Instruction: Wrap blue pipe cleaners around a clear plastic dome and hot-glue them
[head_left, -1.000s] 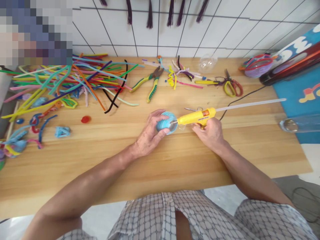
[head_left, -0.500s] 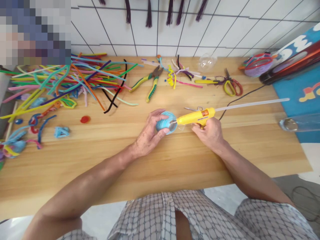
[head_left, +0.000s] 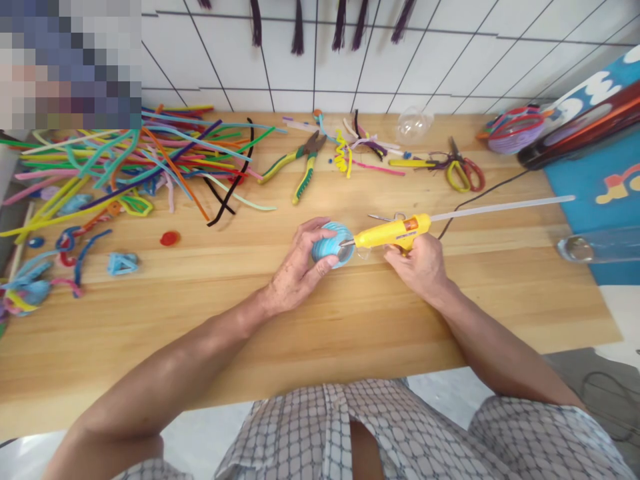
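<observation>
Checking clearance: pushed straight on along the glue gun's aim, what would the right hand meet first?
Likely the blue-wrapped round piece in the left hand, glue gun's tip first; whether they touch is unclear.

White-tiled wall (head_left: 370, 73) straight ahead, well beyond my hands (head_left: 305, 263), w/ thin dk joint lines. Dk purple tassels (head_left: 297, 30) hang in a row vs. it, up past my hands. Surface (head_left: 350, 333) under me = lt wood, grain running approx. L–R. Far R of my hands: bright blue panel (head_left: 570, 193) w/ white cloud-ish shapes + orange/yellow motif. Nearer me, low R of my hands, grey floor (head_left: 575, 380) w/ dk cord (head_left: 607, 400) in loops. Light's bright, soft; far L corner pixelated, can't tell.
</observation>
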A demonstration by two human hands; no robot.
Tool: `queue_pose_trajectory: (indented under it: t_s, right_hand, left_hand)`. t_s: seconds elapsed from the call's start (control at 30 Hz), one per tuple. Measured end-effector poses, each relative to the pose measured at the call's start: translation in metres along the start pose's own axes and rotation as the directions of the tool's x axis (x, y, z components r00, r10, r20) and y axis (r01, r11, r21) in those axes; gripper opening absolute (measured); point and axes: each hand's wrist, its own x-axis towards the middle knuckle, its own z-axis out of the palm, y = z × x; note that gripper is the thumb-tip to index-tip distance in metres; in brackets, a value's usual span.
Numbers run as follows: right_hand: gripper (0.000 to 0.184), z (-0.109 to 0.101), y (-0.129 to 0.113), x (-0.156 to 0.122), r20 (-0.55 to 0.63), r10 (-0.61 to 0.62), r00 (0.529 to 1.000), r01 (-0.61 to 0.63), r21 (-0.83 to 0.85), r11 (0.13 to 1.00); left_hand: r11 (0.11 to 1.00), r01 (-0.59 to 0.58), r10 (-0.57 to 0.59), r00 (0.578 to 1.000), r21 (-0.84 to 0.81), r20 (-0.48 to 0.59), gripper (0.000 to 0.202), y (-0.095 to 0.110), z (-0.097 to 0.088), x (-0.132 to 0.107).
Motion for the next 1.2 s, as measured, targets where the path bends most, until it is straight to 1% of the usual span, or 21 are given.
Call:
queue_pose_trajectory:
  t_s: [0.2, 0.4, 0.63, 0.73, 0.83, 0.93, 1.0, 1.03, 1.1, 1.2]
  right_hand:
    - [0.027, 0.000, 0.000, 0.000, -0.004, -0.041, 0.999, 0.041, 0.008, 0.999]
    - [0.023, 0.000, 0.001, 0.000, -0.033, -0.038, 0.999, 0.039, 0.025, 0.999]
    - [0.024, 0.000, -0.001, -0.001, -0.023, -0.026, 0.999, 0.028, 0.096, 0.995]
    - [0.024, -0.004, -0.004, 0.001, -0.021, 0.001, 1.000, 0.001, 0.110, 0.994]
    - [0.023, -0.018, -0.003, 0.007, -0.069, 0.076, 0.995, -0.068, 0.115, 0.991]
    - [0.022, -0.039, 0.012, 0.020, -0.195, 0.151, 0.969, -0.136, 0.087, 0.987]
    - [0.026, -0.052, 0.031, 0.031, -0.273, 0.166, 0.948, -0.174, -0.005, 0.985]
    - [0.030, -0.057, 0.043, 0.037, -0.294, 0.170, 0.941, -0.196, -0.063, 0.978]
    - [0.038, -0.063, 0.069, 0.047, -0.315, 0.182, 0.931, -0.245, -0.174, 0.954]
    - [0.037, -0.061, 0.101, 0.059, -0.323, 0.223, 0.920, -0.315, -0.269, 0.910]
  left_hand:
    - [1.000, -0.009, 0.009, 1.000, 0.008, 0.003, 0.040, -0.001, 0.000, 0.000]
    - [1.000, 0.000, 0.000, 1.000, 0.002, 0.010, 0.037, 0.002, -0.002, 0.001]
    - [1.000, 0.007, -0.006, 1.000, -0.014, 0.013, 0.035, 0.000, -0.001, 0.002]
    - [1.000, 0.004, -0.003, 1.000, -0.016, 0.020, 0.035, 0.000, -0.001, 0.003]
    - [1.000, 0.002, -0.002, 1.000, 0.003, 0.026, 0.039, 0.001, -0.003, 0.005]
    - [0.999, 0.000, -0.001, 0.999, 0.039, 0.040, 0.044, 0.000, -0.004, 0.006]
    - [0.999, 0.005, -0.007, 0.999, 0.047, 0.047, 0.044, -0.001, -0.004, 0.006]
    - [0.999, 0.010, -0.012, 0.999, 0.046, 0.048, 0.044, -0.002, -0.004, 0.006]
    - [0.999, 0.029, -0.031, 0.999, 0.041, 0.044, 0.045, -0.003, -0.003, 0.006]
    - [0.997, 0.071, -0.071, 0.997, 0.022, 0.030, 0.047, -0.005, 0.000, 0.006]
